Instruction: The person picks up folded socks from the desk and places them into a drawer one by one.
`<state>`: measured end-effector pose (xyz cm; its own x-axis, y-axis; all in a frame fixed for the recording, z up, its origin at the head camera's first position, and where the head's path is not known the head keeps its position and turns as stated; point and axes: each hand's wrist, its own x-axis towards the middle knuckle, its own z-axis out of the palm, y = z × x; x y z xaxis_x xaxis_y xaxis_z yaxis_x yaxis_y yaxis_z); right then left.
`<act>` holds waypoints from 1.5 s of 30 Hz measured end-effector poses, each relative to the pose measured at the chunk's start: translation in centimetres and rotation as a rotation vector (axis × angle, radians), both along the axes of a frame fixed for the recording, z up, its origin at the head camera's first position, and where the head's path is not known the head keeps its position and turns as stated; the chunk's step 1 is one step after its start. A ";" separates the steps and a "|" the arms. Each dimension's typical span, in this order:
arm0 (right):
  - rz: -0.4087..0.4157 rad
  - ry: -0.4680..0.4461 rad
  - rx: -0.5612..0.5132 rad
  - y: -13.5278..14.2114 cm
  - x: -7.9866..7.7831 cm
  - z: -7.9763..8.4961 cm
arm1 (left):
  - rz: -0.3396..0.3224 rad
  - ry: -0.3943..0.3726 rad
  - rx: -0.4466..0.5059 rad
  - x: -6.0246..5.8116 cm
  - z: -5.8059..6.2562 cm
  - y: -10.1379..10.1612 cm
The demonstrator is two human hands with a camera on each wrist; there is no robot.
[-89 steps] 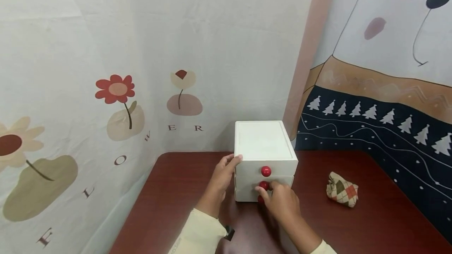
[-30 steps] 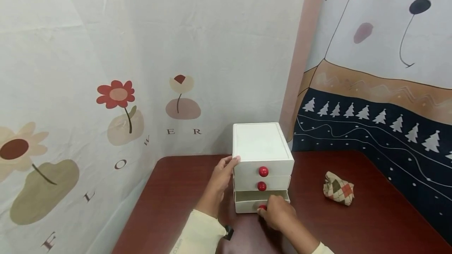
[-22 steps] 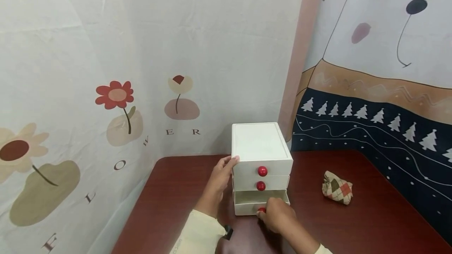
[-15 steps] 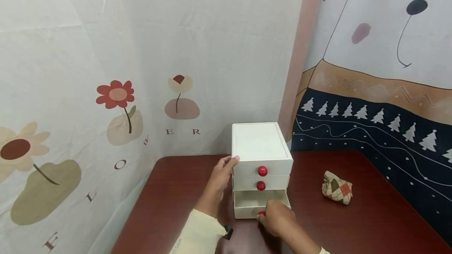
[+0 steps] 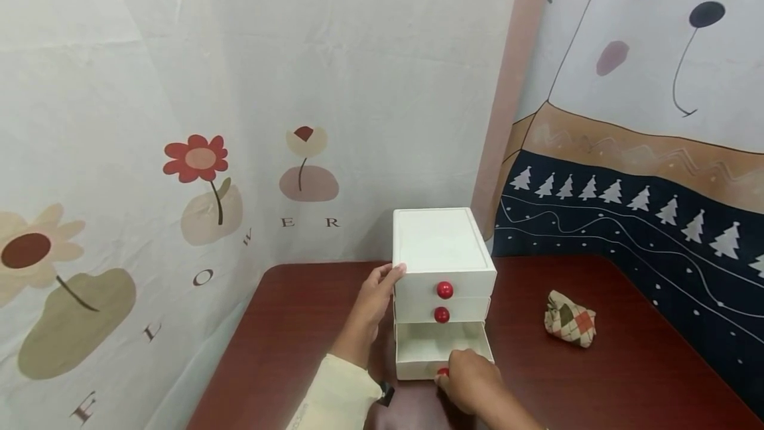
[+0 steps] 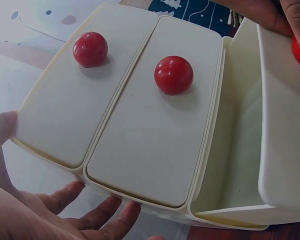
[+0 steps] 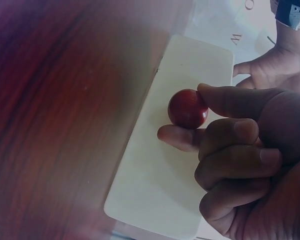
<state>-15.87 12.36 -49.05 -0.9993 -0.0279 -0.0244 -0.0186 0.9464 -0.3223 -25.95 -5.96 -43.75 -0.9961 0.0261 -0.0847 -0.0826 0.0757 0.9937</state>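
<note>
A small white chest of drawers [image 5: 442, 237] with round red knobs stands on the table. My left hand [image 5: 373, 297] steadies its left side, thumb at the upper front corner and extended fingers along the side wall in the left wrist view. My right hand [image 5: 474, 380] pinches the red knob [image 7: 186, 109] of the bottom drawer [image 5: 413, 370] between thumb and index finger, the other fingers curled. That drawer is pulled well out, and its bare inside shows. The top drawer [image 6: 60, 115] and the middle drawer [image 6: 145, 130] are closed.
An argyle-patterned cloth bundle [image 5: 570, 320] lies on the dark red table [image 5: 298, 324], right of the chest. A printed flower curtain [image 5: 370, 85] hangs behind, and a navy panel with white trees [image 5: 597, 231] hangs at the right.
My right hand has moved from the knobs of the closed chest to the bottom one and drawn that drawer steadily toward me. My left hand has stayed at the chest's side.
</note>
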 end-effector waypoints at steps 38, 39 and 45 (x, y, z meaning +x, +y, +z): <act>0.112 -0.111 -0.098 4.4 0.8 2.6 | 0.001 0.004 0.007 0.1 -0.2 -0.2; 0.127 -0.095 -0.116 4.8 0.8 2.6 | -0.001 0.006 0.007 0.1 -0.2 -0.2; 0.156 -0.038 -0.181 7.3 0.6 2.5 | 0.000 0.018 0.015 -0.1 -0.3 0.0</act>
